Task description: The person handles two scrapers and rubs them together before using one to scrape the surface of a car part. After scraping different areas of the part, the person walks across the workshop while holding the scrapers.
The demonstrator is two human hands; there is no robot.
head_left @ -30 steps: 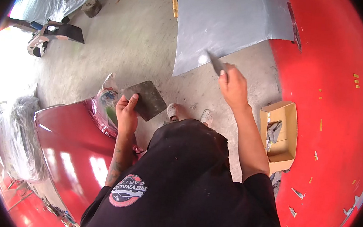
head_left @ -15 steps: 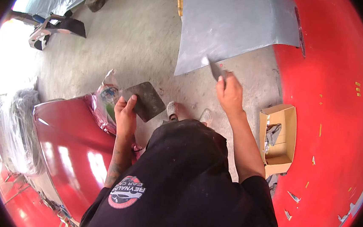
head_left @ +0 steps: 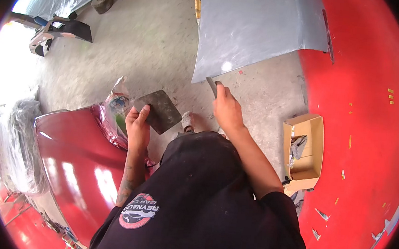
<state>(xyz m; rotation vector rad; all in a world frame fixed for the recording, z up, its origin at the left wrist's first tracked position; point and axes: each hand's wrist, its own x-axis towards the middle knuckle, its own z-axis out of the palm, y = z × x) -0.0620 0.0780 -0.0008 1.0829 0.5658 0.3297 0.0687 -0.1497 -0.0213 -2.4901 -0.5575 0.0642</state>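
My left hand (head_left: 138, 128) grips a dark, flat square putty board (head_left: 159, 113) by its left edge, thumb on top. In my right hand (head_left: 229, 109) is a dark putty knife (head_left: 211, 85), its blade pointing up and to the left. The knife's tip overlaps the lower edge of the grey car panel (head_left: 259, 26) in this view. A bright white patch of putty (head_left: 226, 66) shows on that panel, close to its lower edge.
Along the right runs a red car body (head_left: 364, 114) with bits of tape. Beside it stands an open cardboard box (head_left: 322, 148) with a grey cloth. To my left are a shiny red panel (head_left: 80, 148) and clear plastic wrap (head_left: 22, 148). A bumper piece (head_left: 71, 30) lies farther off.
My right hand has moved left and slightly down with the putty knife, away from the white patch. My left hand and the board have barely moved.
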